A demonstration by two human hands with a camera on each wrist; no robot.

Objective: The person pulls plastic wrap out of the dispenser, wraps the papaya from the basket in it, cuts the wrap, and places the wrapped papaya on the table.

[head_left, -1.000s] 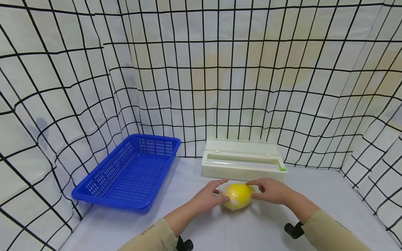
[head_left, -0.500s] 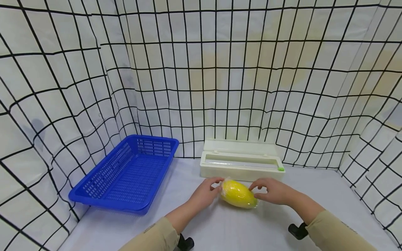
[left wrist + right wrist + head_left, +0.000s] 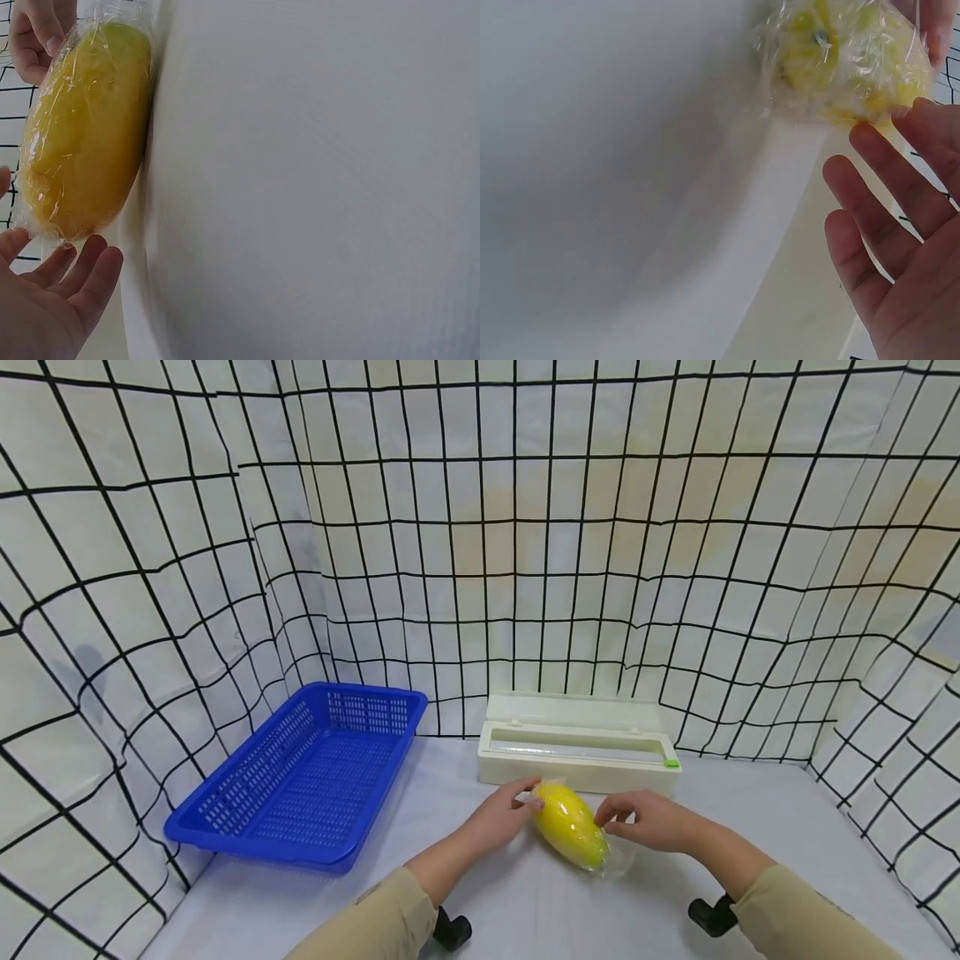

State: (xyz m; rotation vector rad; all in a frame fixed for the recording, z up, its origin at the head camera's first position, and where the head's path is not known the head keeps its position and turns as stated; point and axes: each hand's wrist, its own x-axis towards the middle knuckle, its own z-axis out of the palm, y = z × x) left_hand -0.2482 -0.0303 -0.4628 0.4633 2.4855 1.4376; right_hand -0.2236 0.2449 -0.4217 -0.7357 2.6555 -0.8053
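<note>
Resting on the counter (image 3: 525, 902) between your left hand (image 3: 498, 817) and right hand (image 3: 651, 821), whose fingers merely touch it, the film-wrapped yellow fruit (image 3: 572, 825) could roll off or its loose wrap unpeel.

Head view looks down; wrist views (close, low) share the wrapped fruit (image 3: 572, 825).
</note>
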